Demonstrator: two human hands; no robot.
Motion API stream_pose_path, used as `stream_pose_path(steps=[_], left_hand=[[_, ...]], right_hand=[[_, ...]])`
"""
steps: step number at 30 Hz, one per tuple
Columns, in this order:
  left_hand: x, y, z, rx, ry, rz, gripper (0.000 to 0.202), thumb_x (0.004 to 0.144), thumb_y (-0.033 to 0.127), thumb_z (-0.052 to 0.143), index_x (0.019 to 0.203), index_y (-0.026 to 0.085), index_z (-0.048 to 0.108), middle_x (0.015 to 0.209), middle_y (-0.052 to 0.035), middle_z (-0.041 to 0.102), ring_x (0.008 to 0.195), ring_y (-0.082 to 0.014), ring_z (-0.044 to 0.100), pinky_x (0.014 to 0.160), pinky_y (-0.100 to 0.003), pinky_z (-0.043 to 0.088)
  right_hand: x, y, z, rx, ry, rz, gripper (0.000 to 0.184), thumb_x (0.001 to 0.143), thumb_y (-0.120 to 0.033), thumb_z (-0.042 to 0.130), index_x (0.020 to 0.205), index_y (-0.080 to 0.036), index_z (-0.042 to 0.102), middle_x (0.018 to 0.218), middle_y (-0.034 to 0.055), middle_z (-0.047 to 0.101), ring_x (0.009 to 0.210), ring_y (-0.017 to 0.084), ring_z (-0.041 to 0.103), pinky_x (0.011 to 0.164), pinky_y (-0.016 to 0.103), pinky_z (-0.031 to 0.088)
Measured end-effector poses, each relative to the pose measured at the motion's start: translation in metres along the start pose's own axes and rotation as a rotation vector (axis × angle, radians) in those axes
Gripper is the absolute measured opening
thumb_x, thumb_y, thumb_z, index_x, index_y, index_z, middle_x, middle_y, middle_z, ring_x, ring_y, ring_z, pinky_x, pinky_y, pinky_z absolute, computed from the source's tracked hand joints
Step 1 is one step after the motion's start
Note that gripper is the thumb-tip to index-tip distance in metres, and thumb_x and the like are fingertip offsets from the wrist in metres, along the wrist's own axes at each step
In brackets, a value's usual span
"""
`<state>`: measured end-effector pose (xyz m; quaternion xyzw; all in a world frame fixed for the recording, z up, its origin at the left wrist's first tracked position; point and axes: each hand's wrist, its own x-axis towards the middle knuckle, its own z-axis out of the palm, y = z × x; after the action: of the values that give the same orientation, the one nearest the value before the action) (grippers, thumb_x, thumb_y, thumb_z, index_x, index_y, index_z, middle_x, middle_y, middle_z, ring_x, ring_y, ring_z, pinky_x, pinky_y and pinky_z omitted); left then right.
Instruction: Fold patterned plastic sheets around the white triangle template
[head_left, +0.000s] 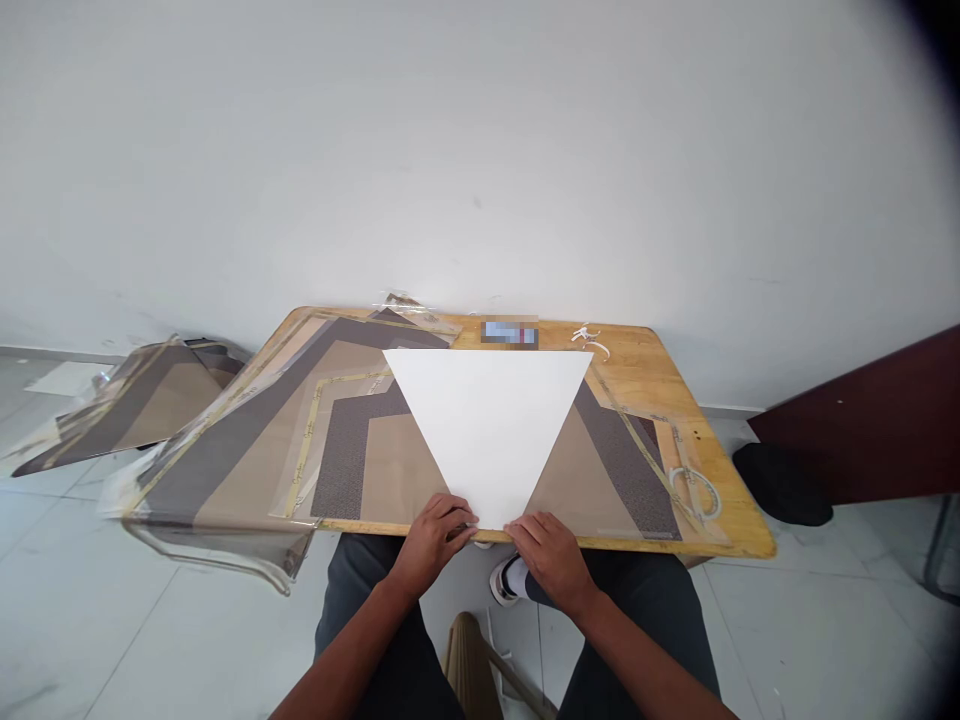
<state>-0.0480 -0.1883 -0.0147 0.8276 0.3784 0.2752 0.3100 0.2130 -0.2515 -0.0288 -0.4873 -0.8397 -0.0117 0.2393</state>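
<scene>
The white card lies on the middle of the worktop, its wide edge toward the wall and its narrow edge at the near rim. The left hand is at the card's near left corner, the right hand at its near right corner. In each grip the fingers are bent, close together and touching the card; whether the thumbs pinch it from below, I cannot tell. Under the card, a brown and grey bag lies flat and shows on both sides. More bags lie to the left, hanging past the worktop's edge. Beyond the card sit a blurred item and some white strips; a white ring lies near the right edge
</scene>
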Motion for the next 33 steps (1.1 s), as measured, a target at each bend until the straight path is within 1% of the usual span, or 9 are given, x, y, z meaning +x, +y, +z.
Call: stream_pose_path(steps=[10, 17, 22, 27, 33], left_hand=[[0.0014, 0.0023, -0.0011, -0.012, -0.003, -0.005, 0.012, 0.104, 0.032, 0.069, 0.11, 0.024, 0.077, 0.114, -0.0073, 0.073, 0.111, -0.0231, 0.065, 0.099, -0.038, 0.055], [0.0011, 0.0004, -0.001, 0.0, 0.001, 0.004, 0.012, 0.103, 0.031, 0.071, 0.11, 0.025, 0.078, 0.115, -0.0074, 0.073, 0.111, -0.0231, 0.065, 0.098, -0.038, 0.056], [0.0, -0.0001, -0.0002, 0.004, -0.004, 0.003, 0.012, 0.104, 0.032, 0.07, 0.11, 0.024, 0.077, 0.115, -0.0077, 0.073, 0.112, -0.0233, 0.065, 0.1, -0.039, 0.055], [-0.0014, 0.0008, 0.0009, -0.001, 0.008, 0.004, 0.013, 0.104, 0.035, 0.07, 0.108, 0.024, 0.078, 0.112, -0.0086, 0.073, 0.111, -0.0244, 0.066, 0.099, -0.04, 0.056], [-0.0033, 0.0, 0.0015, -0.004, 0.006, 0.004, 0.013, 0.104, 0.033, 0.07, 0.109, 0.025, 0.079, 0.114, -0.0085, 0.073, 0.111, -0.0241, 0.067, 0.098, -0.04, 0.055]], right_hand=[[0.0005, 0.0003, 0.0003, -0.027, -0.01, -0.015, 0.01, 0.105, -0.014, 0.063, 0.104, -0.02, 0.07, 0.092, 0.0026, 0.069, 0.087, 0.02, 0.06, 0.082, 0.037, 0.043], [0.0015, -0.0007, -0.001, -0.014, -0.009, -0.001, 0.011, 0.106, -0.014, 0.061, 0.104, -0.02, 0.07, 0.093, 0.003, 0.07, 0.088, 0.02, 0.06, 0.082, 0.037, 0.043], [0.0019, -0.001, -0.0012, -0.005, -0.007, 0.006, 0.013, 0.106, -0.014, 0.061, 0.102, -0.021, 0.07, 0.091, 0.0033, 0.069, 0.087, 0.02, 0.061, 0.083, 0.036, 0.044], [-0.0007, -0.0012, -0.0018, 0.006, -0.013, -0.019, 0.015, 0.105, -0.012, 0.061, 0.112, -0.021, 0.071, 0.095, 0.0042, 0.07, 0.09, 0.021, 0.062, 0.085, 0.037, 0.045], [-0.0025, -0.0019, -0.0014, 0.021, 0.007, -0.018, 0.018, 0.104, -0.011, 0.059, 0.114, -0.022, 0.071, 0.097, 0.0047, 0.072, 0.09, 0.021, 0.064, 0.084, 0.037, 0.047]])
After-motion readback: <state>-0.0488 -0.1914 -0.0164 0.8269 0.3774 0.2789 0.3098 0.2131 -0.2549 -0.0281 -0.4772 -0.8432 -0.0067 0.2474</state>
